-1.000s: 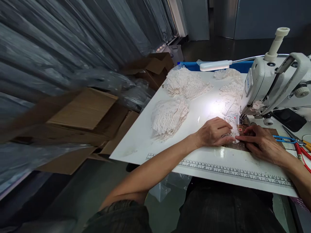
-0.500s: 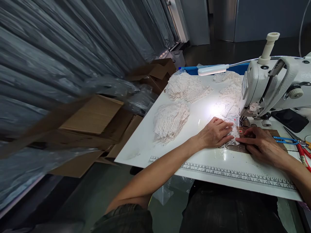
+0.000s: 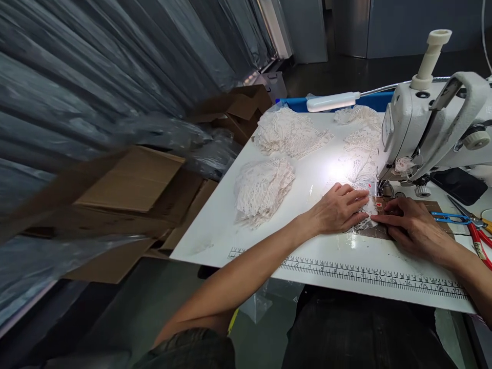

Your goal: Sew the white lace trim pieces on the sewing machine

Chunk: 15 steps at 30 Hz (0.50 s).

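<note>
White lace point(image 3: 369, 207) lies under the needle area of a white sewing machine point(image 3: 403, 130), trailing back across the table. My left hand point(image 3: 342, 207) rests flat on the lace with its fingers stretched toward the machine. Just right of it, my right hand point(image 3: 409, 223) has its index finger extended to the lace's right edge. The other fingers of that hand are bent over a brown plate point(image 3: 376, 233), and whether they grip anything is hidden. Behind the left hand, more lace point(image 3: 361, 138) lies lit by a lamp point(image 3: 332, 101).
Two lace piles point(image 3: 265, 189) sit on the left of the white table point(image 3: 207, 241). Blue thread snips point(image 3: 449, 218), red-handled scissors point(image 3: 476, 238) and a black phone point(image 3: 459, 185) lie at the right. A printed ruler point(image 3: 346, 271) runs along the front edge. Cardboard boxes point(image 3: 130, 177) stand left of the table.
The camera view has shifted slightly, so the table and piles appear a little further left. Both hands keep nearly the same place on the lace.
</note>
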Each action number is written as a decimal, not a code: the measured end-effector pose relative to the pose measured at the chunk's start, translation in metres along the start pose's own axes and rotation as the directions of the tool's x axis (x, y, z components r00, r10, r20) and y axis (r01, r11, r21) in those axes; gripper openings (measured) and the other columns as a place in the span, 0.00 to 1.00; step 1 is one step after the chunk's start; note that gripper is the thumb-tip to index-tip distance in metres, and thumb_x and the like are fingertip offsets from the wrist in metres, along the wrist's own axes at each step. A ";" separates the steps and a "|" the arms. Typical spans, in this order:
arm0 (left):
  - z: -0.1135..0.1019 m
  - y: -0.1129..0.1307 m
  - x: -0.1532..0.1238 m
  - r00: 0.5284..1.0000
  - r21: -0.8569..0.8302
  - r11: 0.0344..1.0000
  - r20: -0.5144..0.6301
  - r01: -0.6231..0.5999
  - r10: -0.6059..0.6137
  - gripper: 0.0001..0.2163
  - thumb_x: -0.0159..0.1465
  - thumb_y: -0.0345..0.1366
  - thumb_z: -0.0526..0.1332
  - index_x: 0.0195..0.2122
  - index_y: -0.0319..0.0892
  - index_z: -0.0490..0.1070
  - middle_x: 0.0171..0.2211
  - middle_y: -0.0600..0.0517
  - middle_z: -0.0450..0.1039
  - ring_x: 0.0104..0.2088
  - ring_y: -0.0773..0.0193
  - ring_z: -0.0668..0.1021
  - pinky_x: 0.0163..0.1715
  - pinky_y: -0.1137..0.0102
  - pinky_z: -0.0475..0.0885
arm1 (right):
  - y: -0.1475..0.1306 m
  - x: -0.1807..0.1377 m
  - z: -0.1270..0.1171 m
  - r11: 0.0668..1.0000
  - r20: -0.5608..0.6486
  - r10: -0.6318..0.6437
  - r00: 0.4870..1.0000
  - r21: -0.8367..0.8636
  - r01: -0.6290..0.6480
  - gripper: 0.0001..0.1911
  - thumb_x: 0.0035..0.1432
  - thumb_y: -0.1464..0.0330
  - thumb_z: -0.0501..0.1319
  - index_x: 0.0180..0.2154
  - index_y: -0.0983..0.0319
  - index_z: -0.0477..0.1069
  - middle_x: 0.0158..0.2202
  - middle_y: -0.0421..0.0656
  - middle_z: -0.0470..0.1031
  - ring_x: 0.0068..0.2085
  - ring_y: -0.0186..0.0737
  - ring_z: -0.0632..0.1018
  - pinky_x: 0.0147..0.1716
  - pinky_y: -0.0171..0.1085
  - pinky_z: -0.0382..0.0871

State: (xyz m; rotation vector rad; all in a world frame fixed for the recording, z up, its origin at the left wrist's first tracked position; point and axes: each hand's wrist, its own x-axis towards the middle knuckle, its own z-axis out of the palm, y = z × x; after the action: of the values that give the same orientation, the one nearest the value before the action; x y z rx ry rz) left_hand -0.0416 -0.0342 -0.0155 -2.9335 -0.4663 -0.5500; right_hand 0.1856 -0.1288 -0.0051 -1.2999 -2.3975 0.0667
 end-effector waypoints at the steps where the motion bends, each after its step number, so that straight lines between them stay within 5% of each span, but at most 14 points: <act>1: -0.001 0.000 0.000 1.000 0.011 1.000 0.005 -0.001 0.001 0.21 0.73 0.45 0.44 0.52 0.37 0.69 0.53 0.45 0.72 0.43 0.57 0.72 0.39 0.63 0.65 | 0.000 -0.001 0.001 1.000 -0.010 -0.006 1.000 -0.006 0.006 0.19 0.63 0.72 0.53 0.50 0.52 0.75 0.44 0.48 0.69 0.45 0.44 0.71 0.41 0.44 0.68; 15: -0.007 -0.010 0.030 0.985 0.075 0.996 0.169 -0.042 0.029 0.19 0.74 0.42 0.44 0.50 0.38 0.71 0.54 0.48 0.72 0.42 0.57 0.74 0.36 0.64 0.60 | 0.004 0.003 0.007 0.996 -0.050 -0.021 0.999 -0.083 0.017 0.18 0.64 0.72 0.53 0.51 0.58 0.74 0.44 0.50 0.68 0.43 0.43 0.72 0.40 0.44 0.69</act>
State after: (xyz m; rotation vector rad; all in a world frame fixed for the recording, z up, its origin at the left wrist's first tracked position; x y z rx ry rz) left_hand -0.0209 -0.0180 0.0025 -2.9191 -0.4408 -0.2742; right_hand 0.1849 -0.1234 -0.0112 -1.2987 -2.3917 -0.0703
